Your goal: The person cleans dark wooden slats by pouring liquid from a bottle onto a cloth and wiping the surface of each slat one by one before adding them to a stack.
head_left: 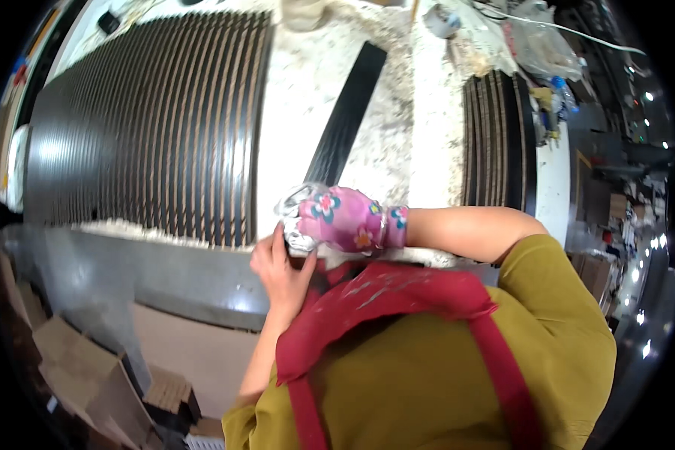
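Observation:
My right hand (349, 223) wears a pink flowered glove and is held in front of my chest at the table's near edge. Clear crinkled plastic (296, 204) covers its fingertips. My bare left hand (279, 268) comes up from below, and its fingers pinch the plastic and the glove's fingertips. The right hand's fingers are hidden under the plastic and my left hand. A long black strip (346, 112) lies alone on the speckled table top (386, 150) just beyond my hands.
A wide row of black slats (150, 127) standing on edge fills the table's left part. A smaller stack of black slats (496, 142) stands at the right. Plastic bags and bottles (540, 52) lie far right. Cardboard boxes (90, 375) sit on the floor lower left.

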